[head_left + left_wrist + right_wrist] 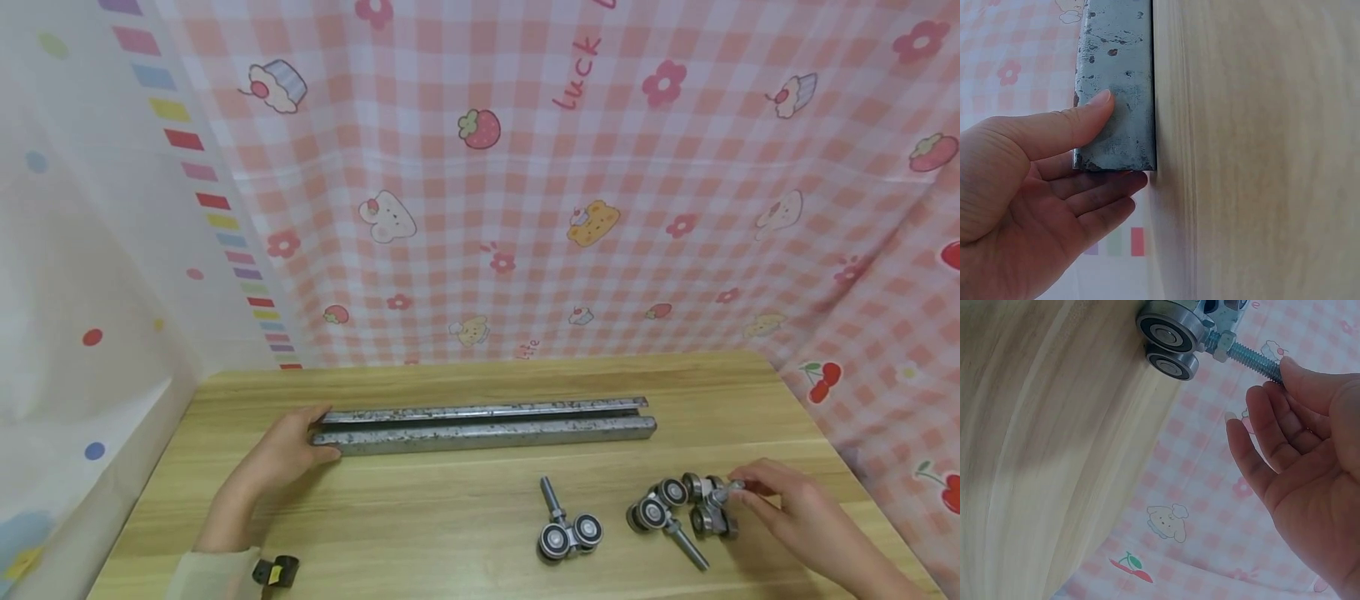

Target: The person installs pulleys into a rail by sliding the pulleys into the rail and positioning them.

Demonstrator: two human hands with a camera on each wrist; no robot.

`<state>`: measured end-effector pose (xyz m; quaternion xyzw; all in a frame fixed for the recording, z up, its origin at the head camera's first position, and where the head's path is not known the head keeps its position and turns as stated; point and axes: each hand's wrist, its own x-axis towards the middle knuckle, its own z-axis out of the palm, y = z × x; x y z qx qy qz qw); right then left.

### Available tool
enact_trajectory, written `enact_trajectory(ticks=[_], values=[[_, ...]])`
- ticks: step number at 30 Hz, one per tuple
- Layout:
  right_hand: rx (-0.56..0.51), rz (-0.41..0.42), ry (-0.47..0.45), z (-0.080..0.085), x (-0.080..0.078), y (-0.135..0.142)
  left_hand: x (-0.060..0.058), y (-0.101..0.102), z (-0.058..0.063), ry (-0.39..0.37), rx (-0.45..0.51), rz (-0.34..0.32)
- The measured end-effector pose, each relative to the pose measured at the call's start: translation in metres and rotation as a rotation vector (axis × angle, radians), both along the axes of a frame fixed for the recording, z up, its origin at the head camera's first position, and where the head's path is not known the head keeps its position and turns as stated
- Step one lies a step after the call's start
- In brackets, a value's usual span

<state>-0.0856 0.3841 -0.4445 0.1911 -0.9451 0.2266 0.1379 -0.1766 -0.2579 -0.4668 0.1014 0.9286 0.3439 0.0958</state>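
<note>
A scuffed grey metal channel rail lies across the back of the table, its long slot facing up. My left hand holds its left end; in the left wrist view the thumb presses the rail's side, with the other fingers around the end. At the right, my right hand pinches the threaded bolt of a roller trolley between thumb and fingers. A second roller trolley lies close to it, bolt towards the front right. A third roller trolley lies farther left, bolt pointing backwards.
The wooden table carries everything. A small black part with a yellow label is beside the left sleeve. A pink checked curtain hangs behind the table, and patterned cloth lines both sides.
</note>
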Motion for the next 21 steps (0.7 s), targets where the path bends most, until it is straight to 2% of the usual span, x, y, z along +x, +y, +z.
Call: enact_trajectory(ticks=[7, 16, 21], values=[[-0.006, 0.025, 0.042, -0.003, -0.006, 0.001, 0.0, -0.001, 0.002, 0.0, -0.004, -0.005], [-0.006, -0.004, 0.042, -0.002, -0.014, 0.0, 0.003, 0.001, 0.003, -0.013, 0.011, 0.003], [-0.013, -0.019, 0.035, -0.003, -0.019, -0.001, 0.002, 0.0, 0.001, 0.007, 0.013, -0.003]])
